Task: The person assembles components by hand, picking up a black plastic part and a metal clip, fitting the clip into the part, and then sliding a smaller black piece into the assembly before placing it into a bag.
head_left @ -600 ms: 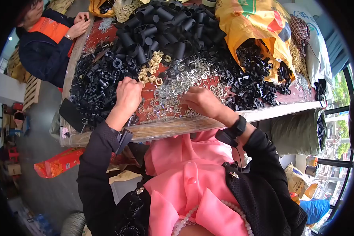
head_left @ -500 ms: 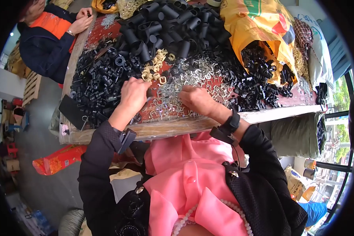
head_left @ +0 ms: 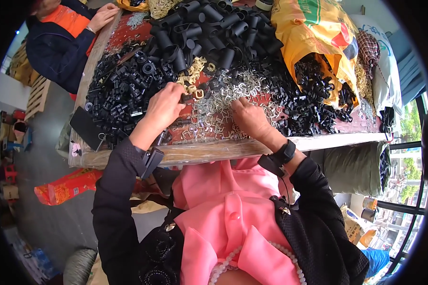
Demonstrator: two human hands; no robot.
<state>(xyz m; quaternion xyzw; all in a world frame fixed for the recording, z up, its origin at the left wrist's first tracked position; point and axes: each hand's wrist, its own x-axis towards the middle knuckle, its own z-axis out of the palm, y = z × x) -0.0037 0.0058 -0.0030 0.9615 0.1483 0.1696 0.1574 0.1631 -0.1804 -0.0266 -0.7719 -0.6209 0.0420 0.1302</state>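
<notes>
My left hand (head_left: 165,106) is closed on a small black plastic part (head_left: 187,98), which sticks out from the fingertips toward the middle of the table. Just beyond that part lie cream-coloured square buckles (head_left: 193,76). My right hand (head_left: 250,117) is curled with its fingertips pressed together, low over a spread of small silvery metal clips (head_left: 218,113). Whatever it pinches, if anything, is too small to make out. Left of my left hand is a heap of black plastic fittings (head_left: 123,90).
Black tube pieces (head_left: 202,35) pile up at the far middle. A yellow bag (head_left: 314,33) spills black parts (head_left: 314,107) on the right. A black flat phone-like slab (head_left: 86,126) lies by the left corner. Another person (head_left: 64,42) works at the far left edge. The wooden table edge (head_left: 195,154) runs before me.
My left hand has moved slightly away from me, and the black part in it now shows more clearly. My right hand has shifted right over the clips.
</notes>
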